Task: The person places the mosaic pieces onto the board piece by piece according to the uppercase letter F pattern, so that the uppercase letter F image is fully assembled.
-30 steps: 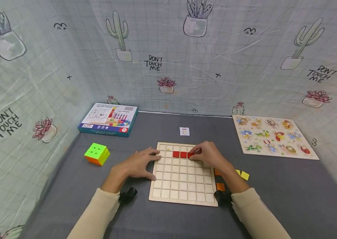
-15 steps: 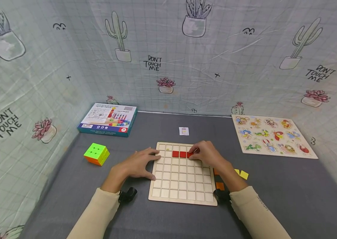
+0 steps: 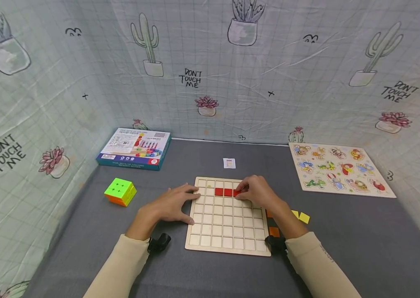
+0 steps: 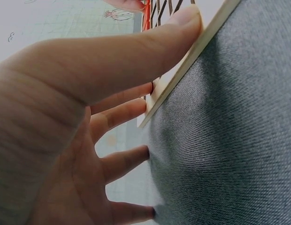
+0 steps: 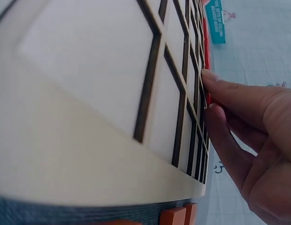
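A pale wooden board [image 3: 228,242] with a grid of square cells lies on the grey table. Two red square tiles [image 3: 223,192] sit side by side in its second row from the back. My right hand [image 3: 258,192] pinches a third red tile [image 3: 236,193] in that same row, mostly hidden by thumb and fingers. In the right wrist view, a red strip [image 5: 208,99] shows between the fingertips, right at the board's surface. My left hand [image 3: 174,204] rests with spread fingers at the board's left edge; its thumb [image 4: 185,18] lies on the wooden border.
Orange tiles [image 3: 274,231] and yellow tiles [image 3: 304,218] lie right of the board, partly behind my right forearm. A puzzle cube [image 3: 120,191] and a flat game box [image 3: 135,148] stand at left. A small printed card [image 3: 229,163] and an insect picture board [image 3: 340,169] lie farther back.
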`<state>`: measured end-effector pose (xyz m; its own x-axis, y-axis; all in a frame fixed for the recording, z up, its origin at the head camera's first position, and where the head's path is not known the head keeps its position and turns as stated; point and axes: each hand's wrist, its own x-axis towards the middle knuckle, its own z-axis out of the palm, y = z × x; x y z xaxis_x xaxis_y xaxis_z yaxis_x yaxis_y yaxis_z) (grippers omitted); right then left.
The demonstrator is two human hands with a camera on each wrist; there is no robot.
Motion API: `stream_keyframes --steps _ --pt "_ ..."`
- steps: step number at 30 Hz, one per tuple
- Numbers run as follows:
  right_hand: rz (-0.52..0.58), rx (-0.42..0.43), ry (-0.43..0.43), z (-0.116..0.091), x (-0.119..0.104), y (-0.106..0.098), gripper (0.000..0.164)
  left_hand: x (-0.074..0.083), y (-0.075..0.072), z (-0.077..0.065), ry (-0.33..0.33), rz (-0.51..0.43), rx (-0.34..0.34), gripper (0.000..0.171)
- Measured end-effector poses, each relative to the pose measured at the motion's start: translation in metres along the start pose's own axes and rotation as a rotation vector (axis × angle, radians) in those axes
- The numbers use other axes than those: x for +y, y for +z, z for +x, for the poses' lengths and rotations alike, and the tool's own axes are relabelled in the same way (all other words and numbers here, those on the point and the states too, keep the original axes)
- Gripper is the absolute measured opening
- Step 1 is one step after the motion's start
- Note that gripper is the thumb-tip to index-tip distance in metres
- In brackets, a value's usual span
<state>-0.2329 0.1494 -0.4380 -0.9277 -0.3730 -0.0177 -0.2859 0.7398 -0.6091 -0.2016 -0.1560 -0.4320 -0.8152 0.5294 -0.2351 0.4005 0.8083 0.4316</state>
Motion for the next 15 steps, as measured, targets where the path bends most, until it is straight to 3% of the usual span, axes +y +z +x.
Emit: stream_keyframes --steps 15 --pt "0.018 -0.003 -0.02 -0.0013 0.0015 0.0004 0.016 0.0005 -0.0001 0.0002 -0.004 0.007 0.0 0.086"
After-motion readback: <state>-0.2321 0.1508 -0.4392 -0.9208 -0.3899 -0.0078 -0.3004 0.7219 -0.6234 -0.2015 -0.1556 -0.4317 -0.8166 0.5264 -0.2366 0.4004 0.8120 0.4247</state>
